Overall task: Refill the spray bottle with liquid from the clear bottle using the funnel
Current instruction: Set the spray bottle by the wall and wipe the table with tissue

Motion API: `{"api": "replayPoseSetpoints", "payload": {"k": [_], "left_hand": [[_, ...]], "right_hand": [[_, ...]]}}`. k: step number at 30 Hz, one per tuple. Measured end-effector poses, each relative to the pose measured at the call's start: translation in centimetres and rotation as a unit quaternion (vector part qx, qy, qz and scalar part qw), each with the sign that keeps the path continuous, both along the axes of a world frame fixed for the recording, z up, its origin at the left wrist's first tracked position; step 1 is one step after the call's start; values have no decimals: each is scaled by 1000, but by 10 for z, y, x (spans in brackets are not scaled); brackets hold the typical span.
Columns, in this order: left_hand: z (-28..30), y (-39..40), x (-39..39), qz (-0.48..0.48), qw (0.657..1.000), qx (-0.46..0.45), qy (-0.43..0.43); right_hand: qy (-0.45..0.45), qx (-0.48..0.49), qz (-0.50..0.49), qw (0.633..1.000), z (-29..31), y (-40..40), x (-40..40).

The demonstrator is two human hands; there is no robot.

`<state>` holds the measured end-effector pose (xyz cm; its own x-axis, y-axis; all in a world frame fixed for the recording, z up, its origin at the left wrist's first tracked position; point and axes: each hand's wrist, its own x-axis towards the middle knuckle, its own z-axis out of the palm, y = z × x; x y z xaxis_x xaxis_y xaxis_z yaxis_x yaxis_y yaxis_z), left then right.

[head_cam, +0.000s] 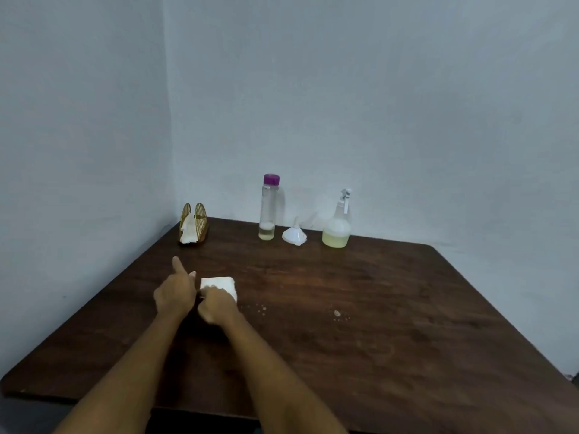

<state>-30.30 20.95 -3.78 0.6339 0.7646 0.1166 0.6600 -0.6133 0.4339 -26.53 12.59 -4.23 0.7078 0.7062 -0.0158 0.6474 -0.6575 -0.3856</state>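
White funnel (294, 235) far beyond right hand (217, 306).

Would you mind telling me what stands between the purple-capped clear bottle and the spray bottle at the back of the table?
In the head view, a small white plastic funnel rests mouth-down on the dark wooden table between the clear bottle and the spray bottle.

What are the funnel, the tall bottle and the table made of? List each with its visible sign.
Funnel: probably plastic, opaque white with a smooth, dull sheen.
Tall bottle: clear plastic or glass, see-through wall showing liquid at the bottom; its purple cap looks like plastic.
Table: dark wood or wood veneer, faint grain, semi-gloss glare.
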Motion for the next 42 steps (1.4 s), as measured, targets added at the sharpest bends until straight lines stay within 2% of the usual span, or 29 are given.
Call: {"api": "replayPoseSetpoints", "payload": {"k": [3, 6, 11, 17, 20, 23, 25, 28, 31, 35, 39, 42], "left_hand": [[5, 0, -2, -16, 999, 7, 37], [6, -1, -6, -28, 998, 6, 52], [6, -13, -12, -35, 997, 16, 64], [10, -27, -7, -47, 997, 19, 58], [10, -32, -4, -57, 997, 14, 54], [5, -32, -6, -62, 997, 11, 44], [1, -30, -10, -54, 998, 16, 26], [-4, -32, -17, -26, 999, 27, -9], [-4, -32, -23, -13, 999, 30, -29], [3, -23, -41, -1, 999, 42, -32], [10, -15, -54, 17, 998, 58, -16], [9, -22, -53, -1, 998, 61, -9]], "right_hand": [[-12, 14, 19, 1000, 3, -2, -9], [-7, 22, -6, 1000, 1, -32, 8], [14, 8, -110, 994, -7, -131, 75], [-5, 13, -300, 954, -22, -266, 129], [-16, 19, -353, 935, -20, -278, 120], [-16, 12, -376, 926, -11, -252, 104], [11, 23, -359, 933, -13, -220, 93], [-2, 17, -285, 958, -15, -149, 61], [35, -1, -122, 992, -7, -70, 6], [7, -10, 20, 1000, 5, -25, -55], [25, 20, 24, 999, 3, -45, -51], [47, 39, -25, 998, 6, -91, -26]]}}
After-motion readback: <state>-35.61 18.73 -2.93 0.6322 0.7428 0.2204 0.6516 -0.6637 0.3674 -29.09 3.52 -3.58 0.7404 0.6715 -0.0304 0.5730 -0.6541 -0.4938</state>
